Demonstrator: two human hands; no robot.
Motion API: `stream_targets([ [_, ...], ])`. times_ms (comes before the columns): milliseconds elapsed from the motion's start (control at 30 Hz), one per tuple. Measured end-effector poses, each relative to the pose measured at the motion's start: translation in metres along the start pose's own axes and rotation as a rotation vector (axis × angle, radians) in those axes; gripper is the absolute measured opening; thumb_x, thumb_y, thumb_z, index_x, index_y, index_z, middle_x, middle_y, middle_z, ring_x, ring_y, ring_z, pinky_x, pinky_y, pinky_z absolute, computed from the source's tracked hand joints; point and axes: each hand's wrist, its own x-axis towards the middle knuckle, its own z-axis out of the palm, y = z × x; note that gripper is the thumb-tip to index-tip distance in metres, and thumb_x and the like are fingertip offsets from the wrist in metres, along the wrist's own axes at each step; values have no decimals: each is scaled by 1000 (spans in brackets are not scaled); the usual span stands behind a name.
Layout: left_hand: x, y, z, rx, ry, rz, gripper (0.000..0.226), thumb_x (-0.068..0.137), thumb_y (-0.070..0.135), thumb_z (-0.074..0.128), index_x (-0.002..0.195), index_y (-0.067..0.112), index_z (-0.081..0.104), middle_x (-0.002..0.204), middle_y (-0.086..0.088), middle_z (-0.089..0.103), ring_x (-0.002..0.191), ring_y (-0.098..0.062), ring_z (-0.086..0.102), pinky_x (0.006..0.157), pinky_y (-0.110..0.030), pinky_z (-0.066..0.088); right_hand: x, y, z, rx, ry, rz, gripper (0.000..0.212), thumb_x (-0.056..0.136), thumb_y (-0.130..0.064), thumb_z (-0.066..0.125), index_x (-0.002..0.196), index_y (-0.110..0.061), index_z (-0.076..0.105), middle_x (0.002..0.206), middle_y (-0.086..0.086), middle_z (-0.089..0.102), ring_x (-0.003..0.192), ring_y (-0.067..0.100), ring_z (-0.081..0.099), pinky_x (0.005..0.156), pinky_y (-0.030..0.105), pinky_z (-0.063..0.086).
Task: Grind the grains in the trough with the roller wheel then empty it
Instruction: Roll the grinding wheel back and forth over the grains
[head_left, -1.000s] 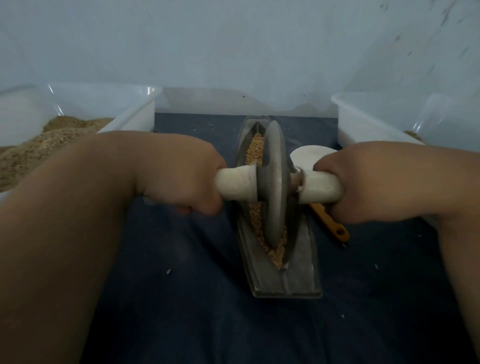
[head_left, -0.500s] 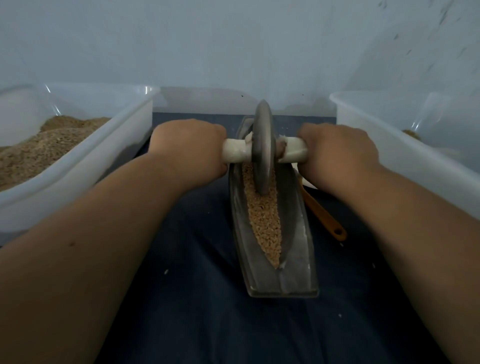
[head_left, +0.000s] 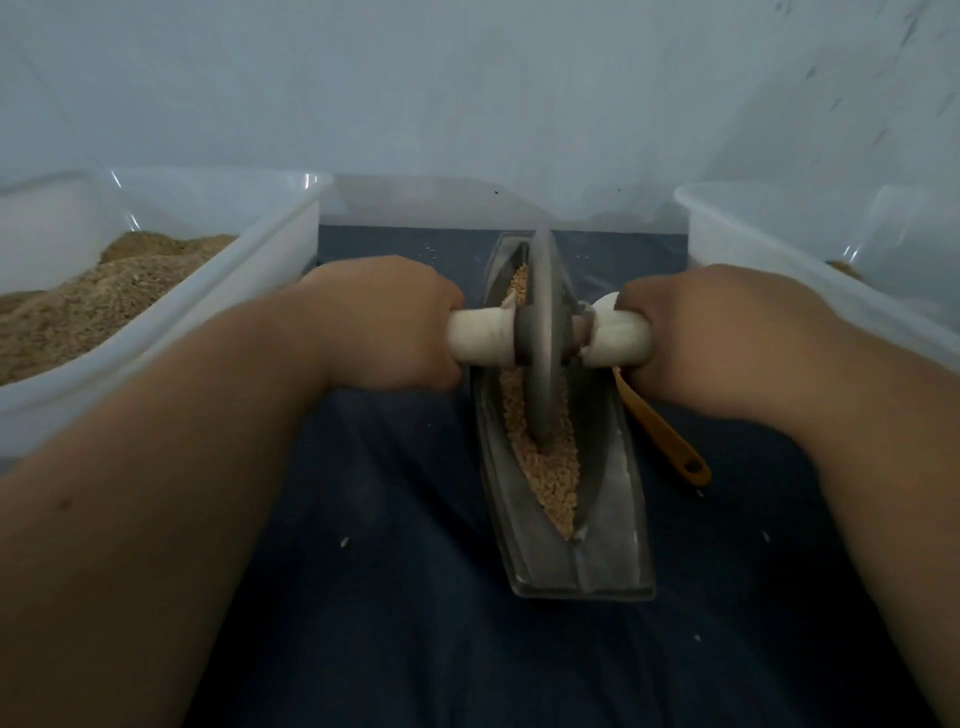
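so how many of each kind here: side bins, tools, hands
bins: 2 (left bin, right bin)
trough: 1
roller wheel: 1
scoop: 1
hands: 2 (left hand, right hand)
total: 7

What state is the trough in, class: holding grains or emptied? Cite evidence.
Holding grains: they lie along the channel of the metal trough, both nearer and farther than the upright roller wheel.
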Motion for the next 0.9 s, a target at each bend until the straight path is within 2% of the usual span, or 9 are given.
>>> stream_targets([
  [100,12,2,13,87,217,-101,26,72,53,58,88,33,57,69,10,50,68,-17,51,61,-31,42,17,2,21,-101,226,49,20,74,-33,61,74,-30,41,61,-9,41,51,14,39,48,24,22],
  [167,20,5,18,115,301,-150,21,77,51,56,86,32,54,66,9,45,66,-20,48,57,-29,36,28,2,30,-128,311,72,18,74,-26,63,78,-29,45,62,-6,37,54,23,41,54,27,23],
  [267,25,8,19,149,346,-159,17,80,47,56,81,32,47,65,8,44,59,-16,43,53,-27,33,35,4,35,-96,344,93,12,74,-23,62,82,-24,53,66,-2,46,60,29,52,57,31,29],
  [400,21,6,15,165,265,-123,25,77,46,57,70,30,40,65,10,43,55,-12,38,54,-28,34,29,6,28,-62,214,86,20,75,-30,60,71,-29,40,64,-8,47,53,14,41,48,24,26],
  [533,3,2,-4,27,-36,-17,22,68,47,65,71,29,52,64,9,58,58,-7,52,61,-30,49,11,2,-4,39,-104,0,18,72,-39,65,70,-33,48,64,-9,55,59,9,53,55,30,48],
  [600,-8,2,-13,-60,-215,29,18,67,41,67,71,25,60,54,9,65,51,-5,59,56,-26,47,-2,-1,-21,99,-255,-29,15,69,-38,67,69,-36,52,61,-11,58,57,3,55,53,26,45],
  [667,-14,3,-17,-73,-291,60,17,66,38,68,70,23,62,51,13,64,49,-2,59,55,-25,47,-14,-4,-32,127,-333,-45,12,66,-39,65,67,-36,54,62,-18,58,55,1,55,49,21,37],
  [800,-10,3,-14,-54,-163,67,21,62,46,65,72,29,60,56,11,63,52,-4,58,57,-29,51,-14,-5,-31,164,-321,-38,17,70,-32,69,67,-32,53,57,-12,55,55,0,52,49,22,35],
  [900,1,0,-3,5,0,19,32,57,54,56,81,34,58,68,11,57,63,-5,53,63,-33,51,-2,-1,-14,121,-190,2,17,73,-35,67,71,-36,50,65,-10,57,60,5,53,52,27,42],
])
